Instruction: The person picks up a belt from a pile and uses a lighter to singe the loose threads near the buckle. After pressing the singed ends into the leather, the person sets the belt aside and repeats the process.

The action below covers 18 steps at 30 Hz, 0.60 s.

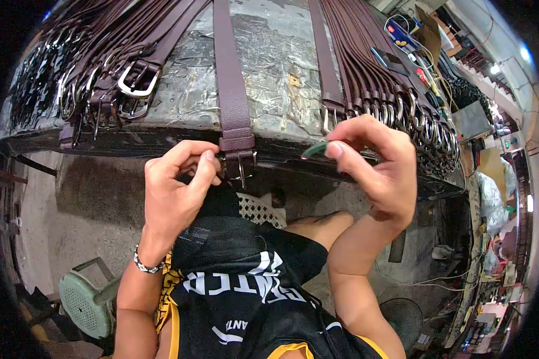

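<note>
A dark brown leather belt [233, 90] runs down the middle of the workbench, its buckle end hanging over the front edge. My left hand [182, 179] is closed, thumb and fingers pinching at the left side of the belt's metal buckle [242, 166]. Exactly what lies between those fingertips is partly hidden. To the right, my right hand [380, 164] pinches a thin, curved dark green strip [315, 151] between thumb and forefinger, in front of the bench edge and apart from the belt.
Bundles of brown belts with metal buckles lie on the left [141, 81] and right [371, 78] of the worn workbench [269, 60]. A phone [390, 61] rests on the right bundle. A green stool [87, 305] stands at lower left, a fan [401, 323] at lower right.
</note>
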### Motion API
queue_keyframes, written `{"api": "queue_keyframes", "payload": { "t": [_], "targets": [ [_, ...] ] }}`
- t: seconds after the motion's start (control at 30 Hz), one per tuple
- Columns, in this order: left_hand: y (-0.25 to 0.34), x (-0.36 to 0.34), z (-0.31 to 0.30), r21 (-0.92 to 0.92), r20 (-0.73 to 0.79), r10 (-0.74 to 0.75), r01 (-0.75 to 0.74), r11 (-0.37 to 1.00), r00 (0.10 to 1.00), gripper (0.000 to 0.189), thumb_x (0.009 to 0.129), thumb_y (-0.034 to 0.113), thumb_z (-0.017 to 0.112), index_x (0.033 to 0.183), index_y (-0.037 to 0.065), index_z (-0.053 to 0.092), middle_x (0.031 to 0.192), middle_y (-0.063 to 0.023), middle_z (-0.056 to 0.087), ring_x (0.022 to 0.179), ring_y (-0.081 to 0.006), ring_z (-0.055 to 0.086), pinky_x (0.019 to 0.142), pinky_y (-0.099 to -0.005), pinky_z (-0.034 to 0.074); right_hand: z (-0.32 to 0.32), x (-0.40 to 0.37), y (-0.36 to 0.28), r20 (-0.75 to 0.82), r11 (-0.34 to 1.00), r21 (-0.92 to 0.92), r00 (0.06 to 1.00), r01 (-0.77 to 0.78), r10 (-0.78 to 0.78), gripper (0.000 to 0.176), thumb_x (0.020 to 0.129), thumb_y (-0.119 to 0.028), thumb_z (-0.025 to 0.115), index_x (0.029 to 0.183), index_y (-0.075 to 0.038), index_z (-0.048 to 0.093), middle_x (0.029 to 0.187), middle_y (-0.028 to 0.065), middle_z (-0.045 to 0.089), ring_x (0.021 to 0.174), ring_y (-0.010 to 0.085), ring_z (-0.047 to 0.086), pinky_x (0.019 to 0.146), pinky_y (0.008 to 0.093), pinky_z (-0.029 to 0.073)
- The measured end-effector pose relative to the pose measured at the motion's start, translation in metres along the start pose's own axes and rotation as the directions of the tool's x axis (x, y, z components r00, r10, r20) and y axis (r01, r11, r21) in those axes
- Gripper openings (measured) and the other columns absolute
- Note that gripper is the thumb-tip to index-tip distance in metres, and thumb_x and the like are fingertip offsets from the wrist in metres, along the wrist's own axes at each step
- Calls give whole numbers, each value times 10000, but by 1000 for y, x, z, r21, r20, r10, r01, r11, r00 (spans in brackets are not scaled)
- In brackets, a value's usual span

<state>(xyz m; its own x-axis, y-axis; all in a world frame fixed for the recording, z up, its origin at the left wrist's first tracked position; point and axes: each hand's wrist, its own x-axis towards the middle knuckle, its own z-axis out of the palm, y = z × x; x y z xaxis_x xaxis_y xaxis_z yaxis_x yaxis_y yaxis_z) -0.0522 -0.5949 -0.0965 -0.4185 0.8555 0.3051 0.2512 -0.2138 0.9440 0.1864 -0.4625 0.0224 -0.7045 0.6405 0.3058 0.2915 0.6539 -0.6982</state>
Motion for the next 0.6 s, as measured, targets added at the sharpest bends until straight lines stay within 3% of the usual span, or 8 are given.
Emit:
{"api": "queue_keyframes", "payload": {
  "t": [0.2, 0.23, 0.27, 0.4, 0.47, 0.53, 0.57, 0.6],
  "targets": [
    [-5, -4, -5, 35, 23, 41, -42, 999, 999, 114, 1020, 18, 627, 1058, -53, 707, 852, -68, 737, 714, -110, 703, 652, -235, 550, -9, 2, 17, 189, 899, 415, 979, -144, 70, 140, 959, -87, 720, 1041, 25, 702, 763, 29, 696, 649, 66, 654, 527, 221, 487],
    [-4, -4, -5, 39, 26, 43, -44, 998, 999, 111, 1016, 19, 630, 1052, -55, 706, 858, -69, 739, 715, -112, 705, 658, -239, 556, 0, 15, 22, 228, 903, 360, 961, -235, 159, 149, 962, -92, 714, 1050, 24, 686, 726, 33, 689, 594, 55, 625, 487, 223, 468],
    [-3, -4, -5, 42, 27, 46, -47, 998, 999, 109, 1013, 19, 633, 1046, -56, 705, 863, -71, 741, 716, -115, 707, 664, -244, 562, 11, 24, 31, 167, 964, 115, 962, -238, 218, 142, 962, -96, 713, 1038, 21, 684, 694, 35, 677, 543, 46, 588, 473, 213, 449],
    [7, -3, -2, 97, -2, 1, -1, 995, 1000, 109, 962, 77, 736, 985, -22, 697, 833, -8, 685, 700, -48, 598, 634, -199, 479, 15, 13, 2, 113, 961, 165, 973, -220, 204, 119, 965, -84, 707, 1028, 14, 684, 691, 35, 681, 560, 34, 601, 449, 199, 418],
    [12, -1, 4, 135, -9, -65, 65, 989, 998, 201, 915, 132, 815, 928, 4, 661, 787, 53, 609, 681, -8, 501, 600, -176, 407, 21, 5, 6, 94, 892, 438, 993, -109, 75, 105, 970, -81, 706, 1030, 4, 691, 706, 23, 689, 550, 40, 593, 448, 199, 411],
    [11, 2, 9, 185, 13, -82, 78, 980, 997, 235, 902, 148, 835, 910, 13, 643, 771, 71, 584, 675, 3, 482, 589, -172, 393, 20, 16, 17, 189, 896, 338, 954, -287, 234, 109, 967, -78, 712, 1020, 13, 687, 710, 23, 688, 562, 45, 600, 451, 203, 426],
    [10, 4, 14, 178, -2, -77, 76, 981, 997, 251, 905, 145, 834, 882, 30, 612, 759, 81, 565, 662, 11, 458, 578, -170, 375, 27, 21, 25, 90, 952, 121, 959, -280, 270, 110, 966, -72, 714, 1018, 20, 682, 715, 21, 686, 573, 47, 606, 450, 203, 426],
    [8, 5, 16, 144, -5, -61, 61, 988, 998, 246, 913, 141, 825, 875, 33, 607, 752, 83, 559, 655, 11, 451, 572, -171, 367, 27, 18, 24, 68, 950, 189, 968, -249, 240, 109, 967, -68, 711, 1018, 23, 680, 716, 24, 685, 569, 48, 603, 450, 202, 424]
  ]
}}
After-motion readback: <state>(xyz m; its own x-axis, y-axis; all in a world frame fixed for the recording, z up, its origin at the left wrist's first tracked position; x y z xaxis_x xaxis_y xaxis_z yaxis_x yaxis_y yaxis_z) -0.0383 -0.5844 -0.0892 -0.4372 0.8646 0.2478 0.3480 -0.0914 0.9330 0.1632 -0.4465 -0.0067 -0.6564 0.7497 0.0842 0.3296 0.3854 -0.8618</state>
